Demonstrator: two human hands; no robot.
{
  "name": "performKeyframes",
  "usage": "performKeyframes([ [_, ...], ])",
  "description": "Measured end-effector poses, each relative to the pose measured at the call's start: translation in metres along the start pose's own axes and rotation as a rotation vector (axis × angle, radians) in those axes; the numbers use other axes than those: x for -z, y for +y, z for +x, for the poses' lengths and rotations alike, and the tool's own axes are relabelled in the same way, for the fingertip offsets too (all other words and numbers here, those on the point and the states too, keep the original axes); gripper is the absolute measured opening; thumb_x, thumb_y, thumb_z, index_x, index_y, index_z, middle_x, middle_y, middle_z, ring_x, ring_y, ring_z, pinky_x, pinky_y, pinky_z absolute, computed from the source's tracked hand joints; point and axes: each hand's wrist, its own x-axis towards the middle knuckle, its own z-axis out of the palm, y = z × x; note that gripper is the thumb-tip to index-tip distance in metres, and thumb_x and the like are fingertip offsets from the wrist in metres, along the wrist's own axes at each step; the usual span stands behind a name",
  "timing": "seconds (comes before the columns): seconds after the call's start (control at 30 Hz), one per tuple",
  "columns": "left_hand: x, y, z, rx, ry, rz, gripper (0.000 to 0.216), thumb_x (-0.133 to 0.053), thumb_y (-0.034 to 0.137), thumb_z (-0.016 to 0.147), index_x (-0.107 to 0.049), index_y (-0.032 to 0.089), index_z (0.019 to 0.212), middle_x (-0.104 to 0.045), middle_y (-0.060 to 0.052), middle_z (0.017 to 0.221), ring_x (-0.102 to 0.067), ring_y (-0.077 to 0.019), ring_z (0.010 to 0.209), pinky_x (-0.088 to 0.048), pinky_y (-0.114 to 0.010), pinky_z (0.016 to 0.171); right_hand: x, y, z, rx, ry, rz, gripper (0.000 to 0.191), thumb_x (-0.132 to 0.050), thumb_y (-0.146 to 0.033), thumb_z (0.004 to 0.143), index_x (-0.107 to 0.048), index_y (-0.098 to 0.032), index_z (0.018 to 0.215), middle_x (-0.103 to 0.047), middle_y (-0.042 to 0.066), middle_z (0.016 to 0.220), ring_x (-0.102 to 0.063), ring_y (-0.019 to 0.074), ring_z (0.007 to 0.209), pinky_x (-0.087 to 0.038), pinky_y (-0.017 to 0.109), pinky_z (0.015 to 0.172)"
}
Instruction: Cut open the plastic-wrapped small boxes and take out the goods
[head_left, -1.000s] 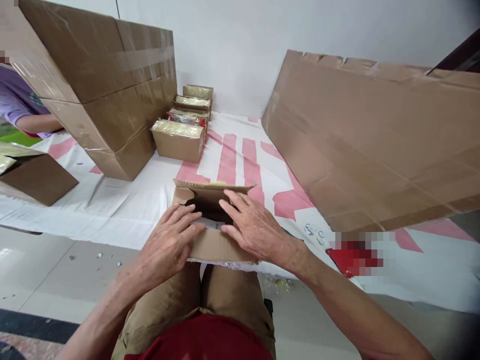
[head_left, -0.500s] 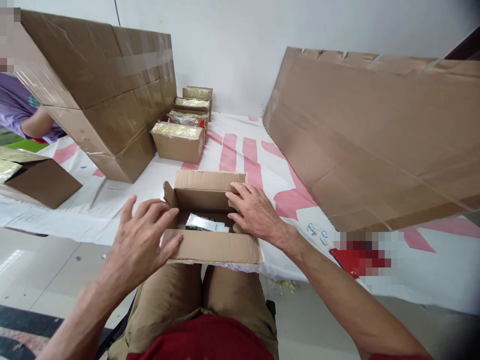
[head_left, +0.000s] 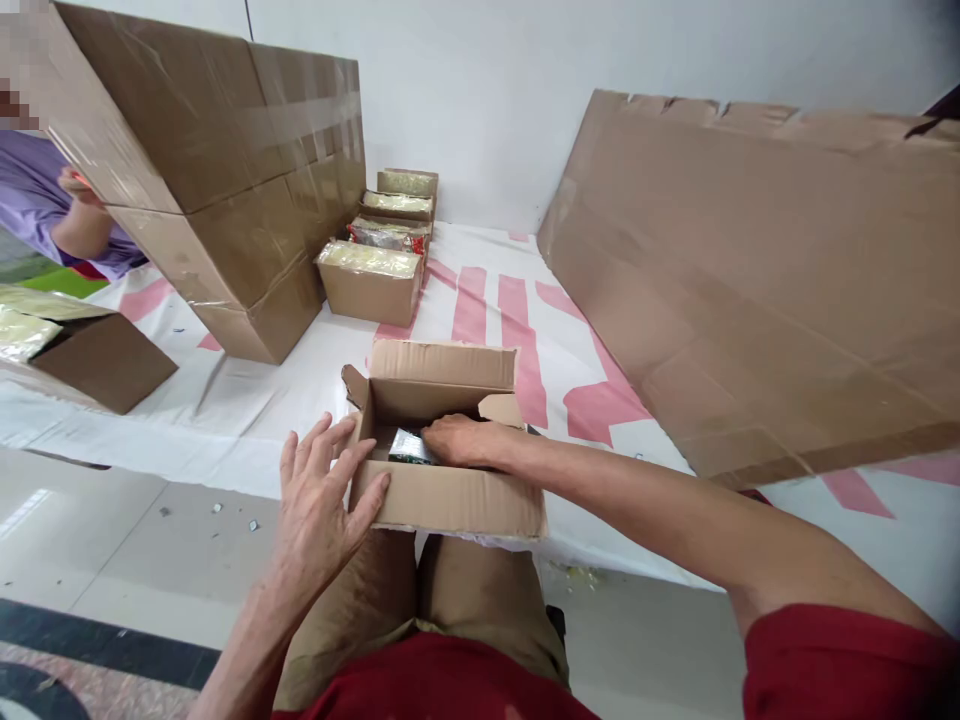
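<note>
An open cardboard box [head_left: 457,502] sits at the table's near edge with its flaps folded up and outward. Inside lies a small white carton [head_left: 409,446] with dark green sides, its right part covered by my right hand [head_left: 456,440]. That hand reaches down into the box, its fingers curled closed at the carton's end; the fingertips are hidden. Across the left end of the box rests my left hand [head_left: 326,485], fingers spread, the thumb lying on the front flap.
Taped cartons [head_left: 247,200] are stacked at the left, with small filled boxes [head_left: 371,290] in a row behind. Another box [head_left: 112,360] stands at the left edge. A large cardboard panel [head_left: 750,280] leans at the right. Beyond the stack, a person in a purple sleeve [head_left: 34,190] is partly visible.
My right hand has moved from the box's right flap down into the box and onto the small carton. My left hand has settled against the left end. The view has shifted slightly.
</note>
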Motion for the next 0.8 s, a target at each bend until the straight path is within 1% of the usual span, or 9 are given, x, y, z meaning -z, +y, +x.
performKeyframes([
  [0.13, -0.004, 0.002, -0.001, -0.009, 0.018, -0.011, 0.023, -0.057, 0.034, 0.103, -0.068, 0.022, 0.118, -0.066, -0.018, 0.141, -0.055, -0.0415, 0.142, -0.037, -0.071, 0.118, -0.004, 0.004, -0.005, 0.000, 0.089, 0.000, 0.046, -0.069, -0.029, 0.092, -0.067, -0.007, 0.132, -0.077, 0.024, 0.125, -0.074, 0.0355, 0.117, -0.054, 0.037, 0.087],
  [0.23, -0.008, 0.004, -0.001, 0.006, 0.033, -0.010, 0.023, -0.055, 0.035, 0.103, -0.067, 0.023, 0.118, -0.067, -0.016, 0.142, -0.057, -0.0406, 0.141, -0.038, -0.070, 0.118, 0.006, -0.001, -0.023, -0.043, 0.196, 0.027, 0.040, -0.062, -0.033, 0.093, -0.070, -0.009, 0.124, -0.078, 0.023, 0.118, -0.076, 0.0368, 0.109, -0.053, 0.038, 0.082],
  [0.33, -0.008, 0.003, -0.001, 0.014, 0.038, -0.019, 0.025, -0.057, 0.036, 0.103, -0.065, 0.023, 0.123, -0.067, -0.016, 0.143, -0.057, -0.0410, 0.141, -0.037, -0.071, 0.118, 0.021, -0.005, -0.048, -0.102, 0.303, 0.093, 0.035, -0.058, -0.035, 0.093, -0.072, -0.013, 0.117, -0.080, 0.019, 0.111, -0.076, 0.0342, 0.099, -0.050, 0.036, 0.077],
  [0.43, 0.000, 0.002, 0.003, 0.025, 0.110, -0.073, 0.035, -0.063, 0.037, 0.100, -0.061, 0.024, 0.133, -0.067, -0.016, 0.141, -0.054, -0.0408, 0.144, -0.039, -0.069, 0.118, 0.031, 0.004, -0.076, -0.082, 0.491, 0.348, 0.037, -0.061, -0.039, 0.091, -0.072, -0.016, 0.118, -0.079, 0.013, 0.109, -0.073, 0.0284, 0.095, -0.047, 0.033, 0.076],
  [0.53, 0.016, 0.007, 0.014, -0.013, 0.233, -0.160, 0.048, -0.071, 0.033, 0.096, -0.057, 0.029, 0.142, -0.064, -0.014, 0.144, -0.049, -0.0385, 0.149, -0.040, -0.064, 0.121, 0.030, 0.018, -0.100, 0.100, 0.632, 0.811, 0.030, -0.058, -0.044, 0.092, -0.072, -0.017, 0.093, -0.074, 0.007, 0.093, -0.067, 0.0209, 0.083, -0.048, 0.031, 0.073],
  [0.6, 0.029, 0.013, 0.024, -0.073, 0.260, -0.243, 0.058, -0.074, 0.028, 0.093, -0.054, 0.033, 0.148, -0.059, -0.012, 0.151, -0.051, -0.0360, 0.148, -0.043, -0.060, 0.121, 0.024, 0.022, -0.112, 0.204, 0.629, 1.095, 0.031, -0.058, -0.046, 0.091, -0.067, -0.018, 0.080, -0.069, 0.004, 0.083, -0.062, 0.0178, 0.074, -0.048, 0.030, 0.068],
  [0.63, 0.035, 0.017, 0.029, -0.096, 0.242, -0.306, 0.063, -0.074, 0.027, 0.093, -0.052, 0.035, 0.151, -0.057, -0.012, 0.155, -0.055, -0.0342, 0.144, -0.047, -0.056, 0.119, 0.021, 0.022, -0.117, 0.238, 0.607, 1.205, 0.030, -0.060, -0.046, 0.090, -0.066, -0.019, 0.079, -0.068, 0.004, 0.081, -0.060, 0.0170, 0.072, -0.048, 0.030, 0.066],
  [0.7, 0.044, 0.025, 0.038, -0.106, 0.148, -0.479, 0.068, -0.074, 0.027, 0.093, -0.048, 0.036, 0.156, -0.055, -0.012, 0.157, -0.067, -0.0289, 0.128, -0.058, -0.047, 0.107, 0.014, 0.016, -0.126, 0.291, 0.543, 1.353, 0.027, -0.065, -0.044, 0.086, -0.068, -0.018, 0.081, -0.070, 0.004, 0.084, -0.060, 0.0159, 0.073, -0.048, 0.028, 0.063],
  [0.8, 0.052, 0.035, 0.046, -0.056, -0.021, -0.826, 0.066, -0.076, 0.031, 0.093, -0.051, 0.033, 0.153, -0.066, -0.011, 0.145, -0.075, -0.0239, 0.110, -0.065, -0.036, 0.089, 0.008, 0.004, -0.137, 0.341, 0.456, 1.450, 0.027, -0.071, -0.043, 0.083, -0.070, -0.016, 0.082, -0.071, 0.004, 0.086, -0.062, 0.0151, 0.076, -0.051, 0.026, 0.064],
])
